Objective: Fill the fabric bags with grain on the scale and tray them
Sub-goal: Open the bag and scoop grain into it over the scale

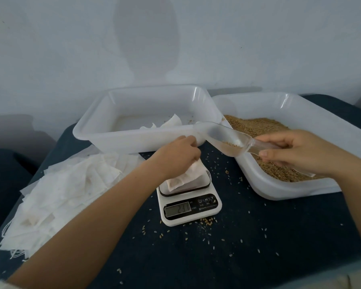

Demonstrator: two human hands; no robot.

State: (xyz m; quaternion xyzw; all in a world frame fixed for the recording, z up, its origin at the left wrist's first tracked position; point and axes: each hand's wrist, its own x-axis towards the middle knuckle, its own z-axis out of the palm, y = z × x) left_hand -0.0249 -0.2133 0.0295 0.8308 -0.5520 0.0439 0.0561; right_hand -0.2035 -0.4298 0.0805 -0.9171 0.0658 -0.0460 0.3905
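We are in the filling step: a fabric bag sits on the platform of the scale, which stands near the middle of the counter, and our left hand pinches the bag's upper end, fingers curled around the cloth, apparently to hold its mouth up. Our right hand grips the handle of a clear scoop, which hangs above and just beyond the bag, between the two tubs, with only a little grain left in its bowl. The scale's display shows digits that we cannot read with certainty. We judge the bag partly or nearly filled; the next move calls either for tipping the remaining grains into the mouth held by the left hand, or for dipping the scoop back into the grain tub at the counter's right edge, directly under the right hand, then topping up gently until the reading is right. Once the weight is right, the bag must be lifted into the tray at the counter's far edge, just beyond the left hand, where at least one white bag already lies. A heap of empty bags waits along the left edge, and loose grains lie scattered around the scale, so we should pour slowly.
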